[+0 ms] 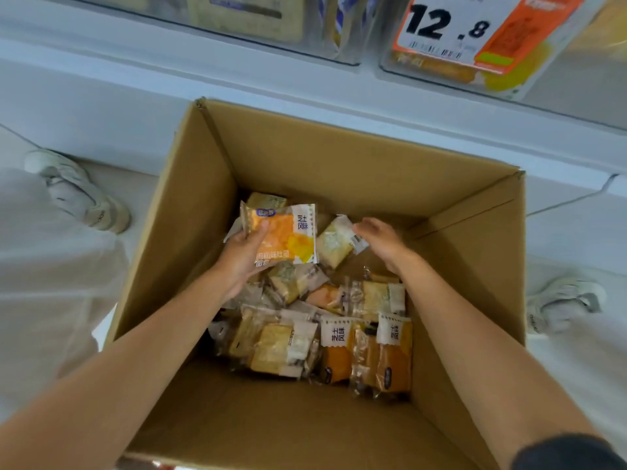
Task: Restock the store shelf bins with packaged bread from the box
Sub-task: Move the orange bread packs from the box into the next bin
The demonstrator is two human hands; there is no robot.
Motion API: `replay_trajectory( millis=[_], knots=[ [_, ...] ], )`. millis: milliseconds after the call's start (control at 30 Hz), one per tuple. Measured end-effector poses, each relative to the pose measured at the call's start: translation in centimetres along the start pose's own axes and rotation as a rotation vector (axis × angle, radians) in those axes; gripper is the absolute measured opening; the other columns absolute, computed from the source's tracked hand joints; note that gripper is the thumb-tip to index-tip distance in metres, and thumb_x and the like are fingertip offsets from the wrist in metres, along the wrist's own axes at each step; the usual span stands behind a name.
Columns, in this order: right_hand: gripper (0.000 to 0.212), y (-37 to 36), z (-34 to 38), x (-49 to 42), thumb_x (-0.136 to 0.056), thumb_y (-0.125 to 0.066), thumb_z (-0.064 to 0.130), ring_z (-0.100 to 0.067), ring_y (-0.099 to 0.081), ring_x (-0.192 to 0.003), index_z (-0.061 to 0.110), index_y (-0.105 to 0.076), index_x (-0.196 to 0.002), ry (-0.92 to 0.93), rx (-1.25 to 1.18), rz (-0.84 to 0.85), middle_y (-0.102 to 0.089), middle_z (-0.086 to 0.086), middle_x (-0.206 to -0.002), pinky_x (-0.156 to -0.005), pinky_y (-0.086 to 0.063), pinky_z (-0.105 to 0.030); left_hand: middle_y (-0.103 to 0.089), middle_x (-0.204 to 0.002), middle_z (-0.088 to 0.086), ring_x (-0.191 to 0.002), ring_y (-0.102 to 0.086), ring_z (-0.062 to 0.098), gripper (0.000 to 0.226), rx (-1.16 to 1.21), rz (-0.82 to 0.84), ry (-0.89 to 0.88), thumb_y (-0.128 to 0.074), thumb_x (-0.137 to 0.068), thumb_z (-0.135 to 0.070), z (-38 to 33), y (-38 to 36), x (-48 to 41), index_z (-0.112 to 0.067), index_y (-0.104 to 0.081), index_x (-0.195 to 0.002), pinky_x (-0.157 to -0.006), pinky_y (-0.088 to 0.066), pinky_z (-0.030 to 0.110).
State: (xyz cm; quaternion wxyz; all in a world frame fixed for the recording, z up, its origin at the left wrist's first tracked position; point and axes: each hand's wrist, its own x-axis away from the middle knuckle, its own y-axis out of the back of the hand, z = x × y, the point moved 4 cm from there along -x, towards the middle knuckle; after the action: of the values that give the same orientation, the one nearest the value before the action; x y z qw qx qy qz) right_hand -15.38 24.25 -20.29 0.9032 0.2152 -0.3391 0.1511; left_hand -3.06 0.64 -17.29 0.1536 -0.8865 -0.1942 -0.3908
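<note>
An open cardboard box stands on the floor below me, with several packaged breads lying loose on its bottom. My left hand reaches into the box and holds an orange bread packet, thumb on its front; another packet's edge shows behind it. My right hand is also inside the box, fingers pinching the corner of a pale bread packet. Clear shelf bins with bread sit at the top of the view.
A price tag reading 12.8 hangs on the right bin. The white shelf base runs behind the box. White shoes show on the floor at the left and right of the box.
</note>
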Motion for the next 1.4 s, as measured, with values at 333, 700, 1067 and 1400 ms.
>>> replay_trajectory(
  millis=[333,700,1067,1400],
  knots=[
    [0.051,-1.7,-3.2,-5.4,-0.084,-0.076,0.030,-0.027,-0.060,-0.111,0.009,-0.058,-0.127,-0.063,0.478,0.051,-0.061,-0.009,-0.128,-0.088,-0.050,-0.036,-0.073,-0.111,0.010,-0.100,-0.070,0.021,0.034,-0.070,-0.065,0.040,-0.056,-0.096,-0.043,1.7,1.7,-1.1,-0.018,-0.062,-0.117,-0.091,-0.054,0.036],
    [0.041,-4.1,4.4,8.8,-0.095,-0.058,0.039,-0.009,-0.057,-0.112,0.018,-0.061,-0.129,0.147,0.019,0.267,-0.062,0.003,-0.127,-0.087,-0.042,-0.024,-0.052,-0.136,-0.004,-0.121,-0.054,0.019,0.063,-0.066,0.165,0.068,-0.056,-0.088,-0.061,0.3,-4.2,3.3,-0.027,-0.044,-0.139,-0.095,-0.053,0.055],
    [0.055,3.9,8.4,15.0,-0.091,-0.067,0.039,-0.018,-0.056,-0.116,0.011,-0.048,-0.135,0.172,-0.066,0.059,-0.056,-0.005,-0.136,-0.100,-0.045,-0.034,-0.066,-0.122,0.021,-0.106,-0.065,0.033,0.029,0.074,0.358,0.067,-0.054,-0.093,0.001,-5.2,-8.4,11.3,-0.001,-0.058,-0.122,-0.071,-0.062,0.044],
    [0.053,8.3,15.0,21.9,-0.085,-0.073,0.018,-0.021,-0.053,-0.124,0.022,-0.051,-0.133,0.648,0.352,-0.098,-0.056,-0.002,-0.133,-0.102,-0.047,-0.045,-0.071,-0.117,0.012,-0.113,-0.066,0.031,0.038,-0.222,0.529,-0.041,-0.069,-0.087,-0.027,-10.3,-10.3,17.7,-0.017,-0.062,-0.123,-0.090,-0.055,0.054]
  ],
)
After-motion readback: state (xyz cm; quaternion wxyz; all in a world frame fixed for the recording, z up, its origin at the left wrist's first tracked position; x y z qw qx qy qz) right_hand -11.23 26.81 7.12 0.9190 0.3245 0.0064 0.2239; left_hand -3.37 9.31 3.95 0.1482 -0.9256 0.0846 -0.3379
